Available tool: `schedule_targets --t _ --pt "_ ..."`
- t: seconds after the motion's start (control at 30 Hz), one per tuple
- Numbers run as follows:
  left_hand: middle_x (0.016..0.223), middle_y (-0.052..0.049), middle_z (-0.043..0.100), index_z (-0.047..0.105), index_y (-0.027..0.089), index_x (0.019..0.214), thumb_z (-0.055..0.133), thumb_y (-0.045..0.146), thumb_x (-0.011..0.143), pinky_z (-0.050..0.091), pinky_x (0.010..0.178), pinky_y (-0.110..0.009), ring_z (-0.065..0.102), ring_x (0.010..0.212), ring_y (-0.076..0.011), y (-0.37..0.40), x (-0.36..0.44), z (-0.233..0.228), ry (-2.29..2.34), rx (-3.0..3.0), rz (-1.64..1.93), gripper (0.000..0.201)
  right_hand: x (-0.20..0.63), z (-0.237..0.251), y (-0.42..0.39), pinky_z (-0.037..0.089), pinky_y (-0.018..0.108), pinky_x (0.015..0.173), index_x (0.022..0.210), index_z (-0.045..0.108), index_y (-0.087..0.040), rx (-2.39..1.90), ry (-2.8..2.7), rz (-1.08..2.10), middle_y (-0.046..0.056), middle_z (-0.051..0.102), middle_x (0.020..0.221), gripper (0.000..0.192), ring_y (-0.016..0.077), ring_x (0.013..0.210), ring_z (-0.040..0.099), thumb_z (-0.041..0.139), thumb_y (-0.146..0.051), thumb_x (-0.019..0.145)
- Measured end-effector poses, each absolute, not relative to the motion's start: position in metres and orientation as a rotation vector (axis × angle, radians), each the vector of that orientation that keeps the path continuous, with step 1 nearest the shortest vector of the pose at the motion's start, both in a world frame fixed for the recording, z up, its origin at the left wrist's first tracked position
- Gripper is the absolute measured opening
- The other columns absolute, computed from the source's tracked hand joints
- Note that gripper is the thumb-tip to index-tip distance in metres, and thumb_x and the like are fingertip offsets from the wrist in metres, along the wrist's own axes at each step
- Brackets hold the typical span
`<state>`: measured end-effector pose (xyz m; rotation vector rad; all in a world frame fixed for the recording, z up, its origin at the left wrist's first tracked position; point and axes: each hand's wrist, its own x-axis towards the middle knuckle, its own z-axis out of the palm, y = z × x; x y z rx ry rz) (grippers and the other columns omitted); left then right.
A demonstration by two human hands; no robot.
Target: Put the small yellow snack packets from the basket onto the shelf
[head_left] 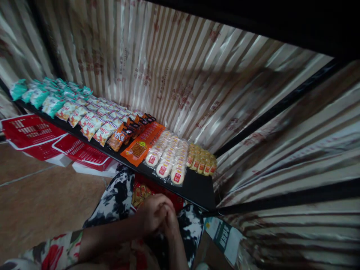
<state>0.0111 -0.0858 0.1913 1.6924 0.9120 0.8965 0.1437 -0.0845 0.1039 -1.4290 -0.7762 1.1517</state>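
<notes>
Below, the left hand and right hand are pressed together over a red basket of snack packs; whether anything is gripped cannot be told. Round white packets are laid on the black shelf just above.

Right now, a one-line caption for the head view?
Both hands meet low over a red basket, below a black shelf lined with snack packets.
</notes>
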Motion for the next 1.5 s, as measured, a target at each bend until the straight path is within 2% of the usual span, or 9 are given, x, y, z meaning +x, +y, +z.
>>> schedule_targets --t 0.07,0.2,0.4,0.57,0.7,0.87,1.1,1.3,1.5 --pt "0.092 -0.011 0.068 0.064 0.018 0.091 0.041 0.025 0.079 0.048 0.082 -0.036 0.063 0.088 -0.0236 -0.08 0.014 0.164 1.152 1.651 0.783 0.027 0.147 0.106 -0.076 0.054 0.037 0.074 0.085 0.072 -0.019 -1.312 -0.669 1.254 0.007 0.073 0.086 0.04 0.0262 0.083 0.068 0.076 -0.048 0.057" --pt "0.097 -0.01 0.066 0.059 0.018 0.1 0.047 0.03 0.078 0.049 0.081 -0.035 0.062 0.085 -0.0217 -0.076 0.02 0.148 1.167 1.603 0.704 0.028 0.16 0.11 -0.068 0.052 0.031 0.074 0.094 0.07 -0.02 -1.189 -0.532 1.293 0.005 0.073 0.089 0.042 0.0198 0.079 0.068 0.081 -0.041 0.059" --pt "0.095 -0.009 0.065 0.056 0.018 0.096 0.05 0.031 0.077 0.048 0.08 -0.033 0.061 0.086 -0.0212 -0.067 0.041 0.151 1.198 1.565 0.777 0.023 0.177 0.122 -0.064 0.052 0.029 0.076 0.098 0.069 -0.021 -1.191 -0.561 1.205 0.006 0.073 0.096 0.041 0.0201 0.087 0.067 0.08 -0.041 0.063" --pt "0.097 -0.008 0.066 0.055 0.017 0.095 0.052 0.026 0.075 0.046 0.084 -0.033 0.061 0.092 -0.0218 -0.056 0.055 0.147 1.14 1.507 0.763 0.022 0.184 0.136 -0.061 0.053 0.033 0.076 0.099 0.068 -0.019 -1.177 -0.52 1.191 0.009 0.072 0.099 0.045 0.023 0.087 0.068 0.08 -0.042 0.062" --pt "0.087 -0.003 0.066 0.053 0.018 0.087 0.052 0.022 0.076 0.047 0.078 -0.029 0.061 0.083 -0.0182 -0.052 0.069 0.143 1.071 1.49 0.773 0.012 0.192 0.135 -0.059 0.053 0.035 0.08 0.105 0.066 -0.019 -1.186 -0.518 1.184 0.009 0.072 0.1 0.05 0.0244 0.092 0.067 0.078 -0.045 0.064" --pt "0.079 -0.001 0.065 0.052 0.018 0.083 0.053 0.021 0.077 0.046 0.071 -0.026 0.06 0.076 -0.0161 -0.043 0.091 0.135 1.065 1.428 0.761 0.006 0.208 0.121 -0.06 0.051 0.035 0.089 0.111 0.062 -0.02 -1.255 -0.462 1.033 0.01 0.068 0.114 0.056 0.0251 0.105 0.064 0.078 -0.045 0.064" --pt "0.083 -0.003 0.066 0.055 0.017 0.085 0.05 0.02 0.08 0.046 0.073 -0.027 0.061 0.079 -0.0171 -0.031 0.117 0.143 1.146 1.447 0.679 0.008 0.219 0.108 -0.074 0.053 0.033 0.079 0.102 0.061 -0.018 -1.343 -0.493 0.899 0.008 0.072 0.097 0.046 0.0221 0.088 0.067 0.072 -0.049 0.07" --pt "0.084 -0.004 0.066 0.053 0.017 0.094 0.051 0.018 0.08 0.046 0.073 -0.027 0.062 0.079 -0.017 -0.024 0.14 0.142 1.174 1.48 0.626 0.014 0.229 0.099 -0.072 0.053 0.033 0.081 0.112 0.06 -0.017 -1.373 -0.468 0.775 0.01 0.07 0.105 0.054 0.0235 0.094 0.067 0.071 -0.049 0.07" --pt "0.089 -0.005 0.067 0.052 0.017 0.096 0.053 0.018 0.082 0.047 0.075 -0.028 0.063 0.08 -0.0168 -0.022 0.161 0.142 1.18 1.476 0.589 0.015 0.238 0.101 -0.07 0.053 0.031 0.076 0.109 0.062 -0.015 -1.513 -0.445 0.596 0.01 0.07 0.101 0.058 0.0224 0.09 0.066 0.068 -0.056 0.068"
